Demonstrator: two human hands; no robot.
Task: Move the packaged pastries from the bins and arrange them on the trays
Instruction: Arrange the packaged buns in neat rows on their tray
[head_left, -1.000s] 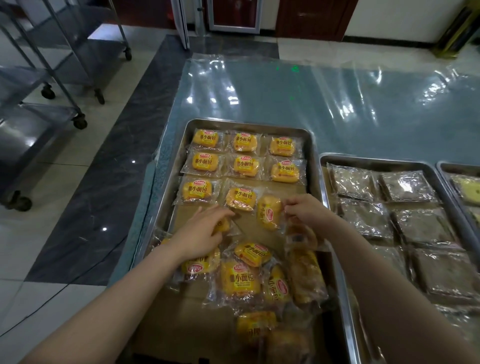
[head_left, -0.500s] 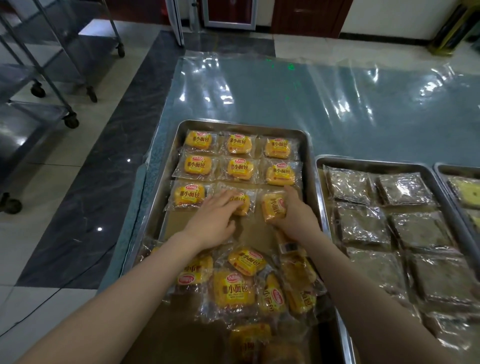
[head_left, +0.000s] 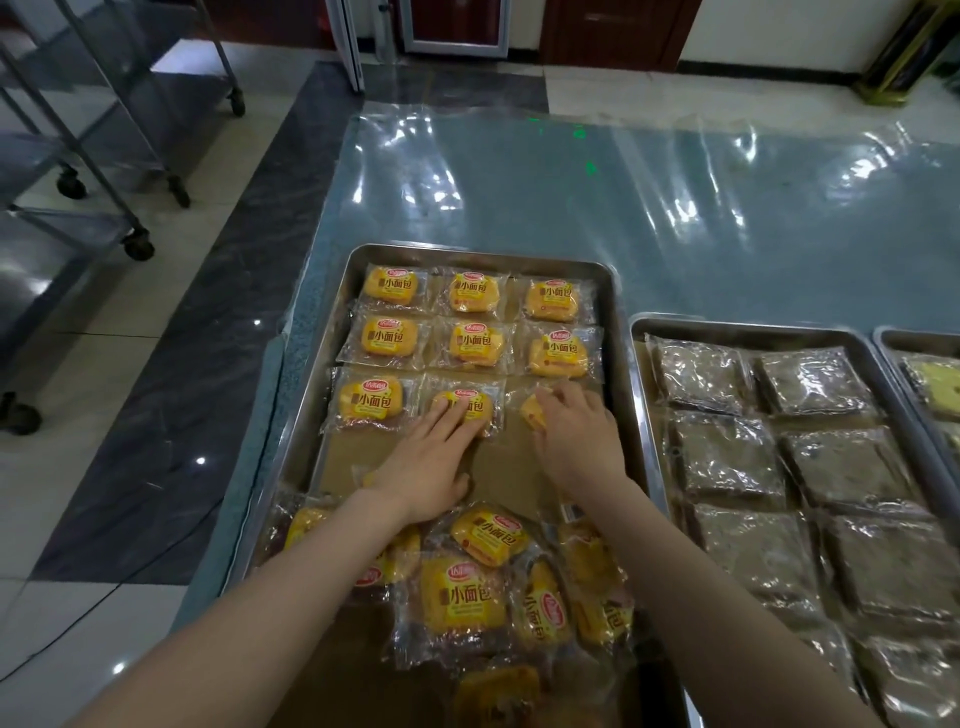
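Steel tray (head_left: 493, 255), third row | your left hand (head_left: 431, 457) lies flat, fingers straight, pressing the middle bread pack (head_left: 475, 402) | your right hand (head_left: 576, 441) covers the end bread pack (head_left: 532, 413); grasp cannot be told | loose bread packs (head_left: 462, 597) heaped at the tray's near end

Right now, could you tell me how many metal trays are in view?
3: the left tray with yellow pastries, the middle tray with brown packets, the right tray cut off by the frame; others possibly beyond.
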